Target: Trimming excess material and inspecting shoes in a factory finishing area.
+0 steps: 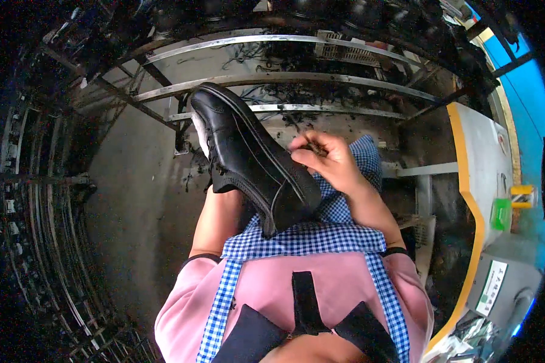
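1. The black shoe [248,142] is held up in front of the checked apron [303,240], toe pointing away from the body, heel close to the apron. The left forearm [215,221] runs up behind it, but the left hand is hidden, so I cannot tell how it grips. If that unseen hold is loose, the shoe could roll or slip toward the floor [127,199].

2. The right hand [306,149] has its thumb and fingertips brought together at the shoe's right edge, seemingly pinching a small dark piece [316,149]. Too hard a tug there could twist the shoe or strain its edge; a weak pinch could slide off. Whether the piece is attached to the shoe is too small to tell.

3. The heel end overlaps the apron in this view. Loose cloth could catch against the shoe if it is turned; whether they touch is unclear.

4. Beyond the toe stand the metal rails [284,78] of a rack. A sudden release could swing the toe that way, and a knock would probably scuff the smooth upper.

5. Dark scraps [272,91] litter the floor there, so a dropped shoe could pick up dirt.
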### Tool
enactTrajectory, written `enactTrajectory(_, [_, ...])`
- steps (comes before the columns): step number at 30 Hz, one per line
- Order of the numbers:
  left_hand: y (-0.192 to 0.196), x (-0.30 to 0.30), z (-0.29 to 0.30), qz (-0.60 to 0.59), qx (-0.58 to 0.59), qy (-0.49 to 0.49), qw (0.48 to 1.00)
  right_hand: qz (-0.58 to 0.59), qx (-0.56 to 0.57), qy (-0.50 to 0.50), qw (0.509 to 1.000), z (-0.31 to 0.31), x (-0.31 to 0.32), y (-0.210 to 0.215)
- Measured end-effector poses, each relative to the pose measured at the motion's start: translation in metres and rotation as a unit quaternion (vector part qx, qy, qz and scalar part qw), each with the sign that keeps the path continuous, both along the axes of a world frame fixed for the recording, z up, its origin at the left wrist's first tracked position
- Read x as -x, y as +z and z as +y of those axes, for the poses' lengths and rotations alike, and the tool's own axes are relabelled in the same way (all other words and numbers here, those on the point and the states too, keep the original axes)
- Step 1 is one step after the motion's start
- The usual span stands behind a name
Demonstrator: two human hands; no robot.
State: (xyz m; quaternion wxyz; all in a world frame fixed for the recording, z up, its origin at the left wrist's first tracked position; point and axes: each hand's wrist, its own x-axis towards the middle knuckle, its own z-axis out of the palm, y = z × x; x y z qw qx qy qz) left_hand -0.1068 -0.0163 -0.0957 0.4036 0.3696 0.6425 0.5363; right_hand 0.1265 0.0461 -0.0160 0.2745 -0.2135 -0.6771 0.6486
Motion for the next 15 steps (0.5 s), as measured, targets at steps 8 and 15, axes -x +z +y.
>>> enactTrajectory(8, [-0.023, 0.028, -0.005, 0.270, 0.136, -0.057, 0.951, -0.018, 0.087, -0.012, 0.996, -0.005, 0.002, -0.041])
enactTrajectory(15, [-0.041, 0.071, 0.008, 0.481, 0.252, -0.088, 0.835, -0.004, 0.062, -0.076, 0.995, -0.005, -0.021, -0.048])
